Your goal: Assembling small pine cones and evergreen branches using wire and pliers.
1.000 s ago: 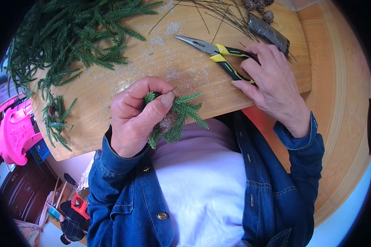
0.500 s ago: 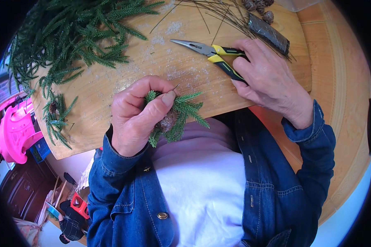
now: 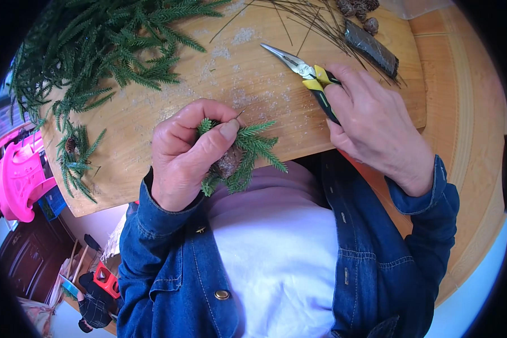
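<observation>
My left hand pinches a small bundle of green artificial pine sprigs with a brown pine cone among them. The tip of a thin wire sticks up past the thumb and forefinger. To the right, my right hand is wrapped round the handles of long-nose pliers in yellow and black. Their jaws look closed and point up and left over the table, apart from the bundle. Part of the cone is hidden behind my left thumb.
A big heap of green pine branches covers the far left of the wooden table. A finished-looking sprig with a cone lies near the left edge. Loose wires, a dark wrapped roll and several pine cones lie far right.
The pliers in my right hand have moved right, away from the bundle, and their jaws have tilted farther upward. My left hand and the bundle have barely moved.
</observation>
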A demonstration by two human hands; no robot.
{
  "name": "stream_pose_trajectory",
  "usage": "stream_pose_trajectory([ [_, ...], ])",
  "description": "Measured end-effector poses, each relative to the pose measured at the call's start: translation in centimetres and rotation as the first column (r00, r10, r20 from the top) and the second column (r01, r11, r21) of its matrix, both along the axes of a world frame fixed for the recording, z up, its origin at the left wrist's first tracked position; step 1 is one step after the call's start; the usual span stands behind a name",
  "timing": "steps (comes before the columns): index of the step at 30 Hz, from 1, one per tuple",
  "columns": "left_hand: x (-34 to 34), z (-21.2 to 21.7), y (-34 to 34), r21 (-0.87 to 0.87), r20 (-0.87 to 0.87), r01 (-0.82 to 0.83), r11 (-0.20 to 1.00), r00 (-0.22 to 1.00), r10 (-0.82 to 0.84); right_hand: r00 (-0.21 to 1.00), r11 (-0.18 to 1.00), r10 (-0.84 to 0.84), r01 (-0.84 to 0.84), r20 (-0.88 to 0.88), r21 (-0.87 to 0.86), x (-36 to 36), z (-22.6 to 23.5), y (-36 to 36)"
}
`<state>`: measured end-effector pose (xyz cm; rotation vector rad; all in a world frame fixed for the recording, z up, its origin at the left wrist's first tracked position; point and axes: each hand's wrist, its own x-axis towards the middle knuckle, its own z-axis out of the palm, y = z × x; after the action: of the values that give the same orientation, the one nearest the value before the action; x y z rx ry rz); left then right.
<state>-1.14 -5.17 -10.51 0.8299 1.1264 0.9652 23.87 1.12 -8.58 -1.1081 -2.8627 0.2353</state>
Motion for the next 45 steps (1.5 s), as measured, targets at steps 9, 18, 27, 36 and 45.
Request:
stream_pose_trajectory([
  [9, 0.5, 0.3, -0.4, -0.008, 0.018, -0.005, 1.0, 1.0, 0.005, 0.986, 0.992, 0.001, -0.023, 0.166, 0.127, 0.4, -0.1, 0.0],
  [18, 0.9, -0.1, -0.4, 0.009, -0.004, -0.013, 1.0, 1.0, 0.013, 0.989, 0.992, -0.125, 0.126, 0.079, -0.003, 0.3, -0.3, -0.3],
  [27, 0.9, -0.9, 0.0, -0.001, -0.002, -0.016, 1.0, 1.0, 0.016, 0.957, 0.909, -0.224, 0.138, -0.183, -0.393, 1.2, -0.5, -0.8],
  [36, 1.1, -1.3, -0.3, 0.037, 0.018, -0.118, 0.992, 0.993, 0.117, 0.81, 0.693, -0.276, -0.206, -0.518, -0.691, 1.6, -1.0, -2.4],
  [45, 2.0, -0.5, -1.4, 0.046, 0.049, -0.147, 0.988, 0.988, 0.145, 0.809, 0.638, -0.292, -0.233, -0.511, -0.734, 2.8, -1.3, -3.9],
])
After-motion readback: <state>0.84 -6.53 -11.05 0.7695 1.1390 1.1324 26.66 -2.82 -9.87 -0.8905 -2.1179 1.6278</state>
